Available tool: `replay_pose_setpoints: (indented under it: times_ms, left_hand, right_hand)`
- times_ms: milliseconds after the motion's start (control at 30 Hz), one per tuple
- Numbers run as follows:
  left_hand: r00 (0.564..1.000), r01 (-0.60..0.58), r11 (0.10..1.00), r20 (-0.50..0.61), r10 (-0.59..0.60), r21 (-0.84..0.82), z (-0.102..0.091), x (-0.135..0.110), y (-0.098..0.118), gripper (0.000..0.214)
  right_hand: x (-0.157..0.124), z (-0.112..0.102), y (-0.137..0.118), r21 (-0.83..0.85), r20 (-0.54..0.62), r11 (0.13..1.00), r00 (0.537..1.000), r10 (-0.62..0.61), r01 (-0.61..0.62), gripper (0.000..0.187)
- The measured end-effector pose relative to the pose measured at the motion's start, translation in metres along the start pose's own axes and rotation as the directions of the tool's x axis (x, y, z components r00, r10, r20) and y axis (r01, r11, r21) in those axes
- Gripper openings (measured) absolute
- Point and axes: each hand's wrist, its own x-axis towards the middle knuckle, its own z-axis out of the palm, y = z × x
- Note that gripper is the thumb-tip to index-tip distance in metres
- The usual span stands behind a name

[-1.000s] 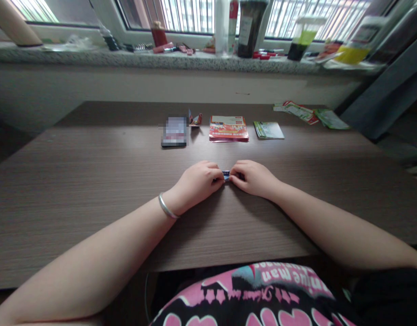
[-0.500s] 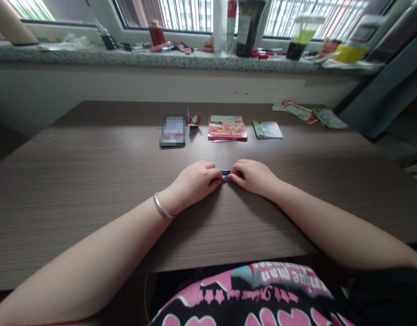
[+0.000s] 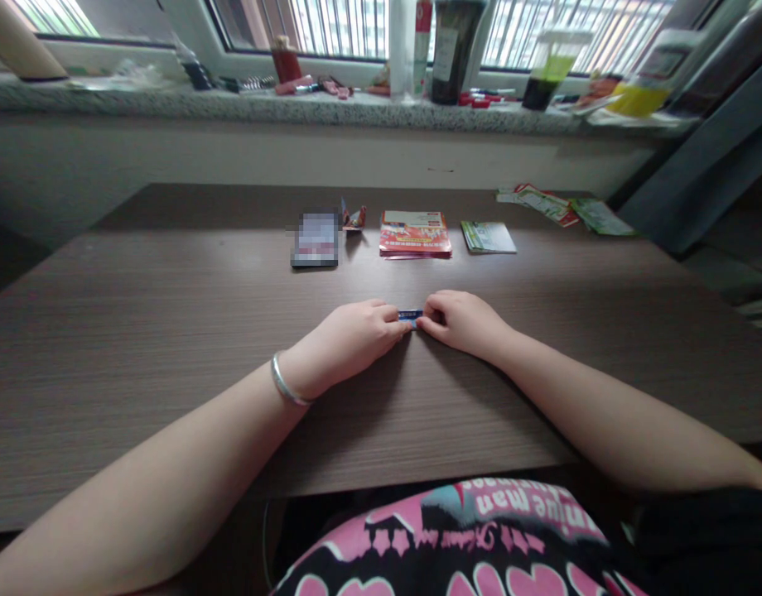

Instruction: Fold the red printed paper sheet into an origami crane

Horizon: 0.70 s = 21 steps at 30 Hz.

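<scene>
A small folded strip of blue printed paper (image 3: 410, 315) lies low over the table between my two hands, most of it covered by fingers. My left hand (image 3: 365, 327), with a silver bangle at the wrist, pinches its left end between thumb and fingers. Closed on the right end is my right hand (image 3: 460, 319), thumb against curled forefinger. Beyond the hands rest a stack of red printed leaflets (image 3: 416, 235) and a small folded paper piece (image 3: 354, 218) standing up.
A phone-like device (image 3: 315, 240) with a blurred screen lies on the wooden table (image 3: 170, 331). To the right are a pile of green-white cards (image 3: 489, 237) and loose printed papers (image 3: 546, 203). Bottles and cups line the granite windowsill (image 3: 331, 106).
My left hand has shifted slightly, its thumb reaching further right along the strip, and more of the blue paper shows. My right hand stays almost in place.
</scene>
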Motion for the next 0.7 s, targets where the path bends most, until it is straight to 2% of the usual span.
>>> replay_pose_setpoints:
  times_ms: [367,700]
  left_hand:
    - [1.000,0.000,0.998,-0.005,0.000,0.055,0.0021,0.0000,0.0026,0.021]
    - [0.999,0.029,0.999,-0.026,-0.028,0.036,0.0042,0.0003,0.0039,0.018]
  right_hand:
    - [-0.0012,-0.0007,-0.0032,-0.045,-0.004,0.999,1.000,0.022,-0.022,0.019]
    - [0.0002,-0.0027,-0.0037,-0.066,0.007,0.996,0.998,0.059,-0.058,0.021]
